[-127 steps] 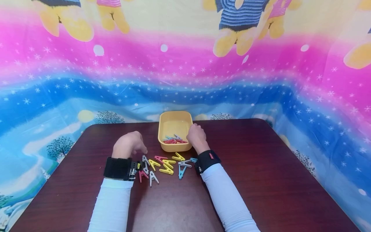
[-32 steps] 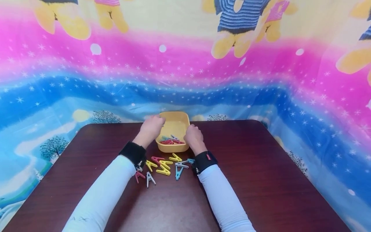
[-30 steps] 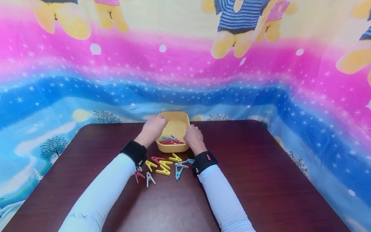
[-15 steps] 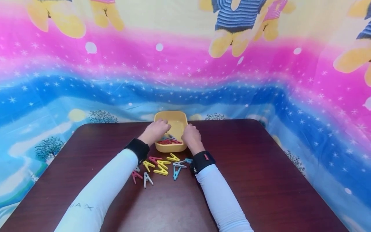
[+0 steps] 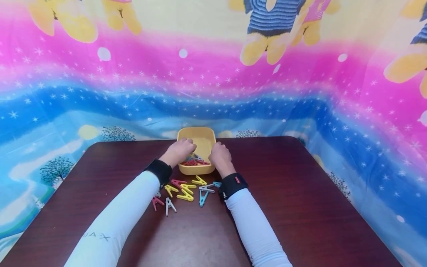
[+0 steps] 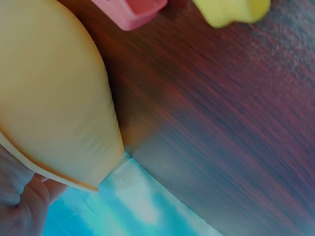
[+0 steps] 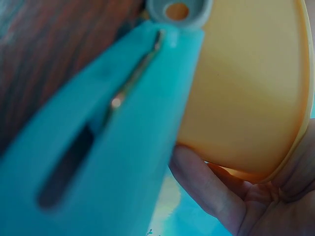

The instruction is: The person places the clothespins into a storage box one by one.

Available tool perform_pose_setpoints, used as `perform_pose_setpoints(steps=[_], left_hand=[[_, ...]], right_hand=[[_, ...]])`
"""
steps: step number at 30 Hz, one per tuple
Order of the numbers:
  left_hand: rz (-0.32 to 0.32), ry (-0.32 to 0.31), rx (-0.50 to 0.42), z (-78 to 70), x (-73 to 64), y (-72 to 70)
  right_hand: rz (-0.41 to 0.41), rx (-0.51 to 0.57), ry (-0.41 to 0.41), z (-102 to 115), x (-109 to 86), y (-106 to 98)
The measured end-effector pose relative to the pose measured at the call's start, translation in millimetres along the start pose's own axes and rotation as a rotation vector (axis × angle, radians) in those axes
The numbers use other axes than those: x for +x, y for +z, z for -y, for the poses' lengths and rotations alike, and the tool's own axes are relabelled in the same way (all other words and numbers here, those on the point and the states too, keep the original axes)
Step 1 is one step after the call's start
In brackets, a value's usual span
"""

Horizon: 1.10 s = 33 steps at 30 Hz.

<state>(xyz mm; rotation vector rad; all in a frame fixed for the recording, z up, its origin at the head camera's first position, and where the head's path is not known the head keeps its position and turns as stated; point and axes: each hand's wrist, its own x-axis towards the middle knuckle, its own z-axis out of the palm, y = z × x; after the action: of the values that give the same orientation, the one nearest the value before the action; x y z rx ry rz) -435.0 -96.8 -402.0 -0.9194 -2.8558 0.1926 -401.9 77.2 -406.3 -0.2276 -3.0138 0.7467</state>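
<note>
A yellow plastic box (image 5: 196, 170) stands at the table's far side, holding several red and blue clothespins (image 5: 197, 162). My right hand (image 5: 221, 155) grips the box's right rim; in the right wrist view its fingers (image 7: 206, 187) curl against the outer wall. My left hand (image 5: 178, 151) reaches over the left rim, knuckles bent. Its fingertips are hidden by the hand and, in the left wrist view, by the box wall (image 6: 54, 93), so I cannot see whether they hold anything. Before the box lie yellow clothespins (image 5: 185, 196), a red one (image 5: 178, 183) and a grey one (image 5: 171, 205).
Blue clothespins (image 5: 202, 199) lie by the right wrist; one blue clothespin (image 7: 147, 128) looms large in the right wrist view. A pink clothespin (image 5: 157, 202) lies beside the left forearm. Behind the dark wooden table (image 5: 300, 193) hangs a printed cloth (image 5: 250, 85).
My left hand has gone from the grey clothespins on the table to the box's left side, then rightward and slightly lower over its inside. The right hand has kept its grip on the rim.
</note>
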Motion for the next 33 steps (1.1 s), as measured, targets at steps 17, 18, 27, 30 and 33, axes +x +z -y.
perform_pose_setpoints(steps=[17, 18, 27, 30, 33], left_hand=[[-0.047, -0.014, -0.03, 2.2, -6.3, 3.2], [-0.055, -0.016, -0.022, 2.0, -6.6, 3.5], [-0.107, -0.105, -0.052, 6.0, -9.6, -2.9], [-0.092, -0.17, -0.192, 13.8, -15.5, -10.1], [-0.076, -0.222, -0.335, 21.7, -27.3, -21.7]], right_hand=[[0.001, -0.01, -0.011, 3, -1.2, 3], [0.001, -0.012, -0.014, 3, -1.2, 3], [-0.007, -0.003, -0.011, 1, 0.3, 4], [-0.009, 0.001, -0.006, 1, 0.6, 3], [-0.008, 0.0, -0.003, 1, 0.4, 2]])
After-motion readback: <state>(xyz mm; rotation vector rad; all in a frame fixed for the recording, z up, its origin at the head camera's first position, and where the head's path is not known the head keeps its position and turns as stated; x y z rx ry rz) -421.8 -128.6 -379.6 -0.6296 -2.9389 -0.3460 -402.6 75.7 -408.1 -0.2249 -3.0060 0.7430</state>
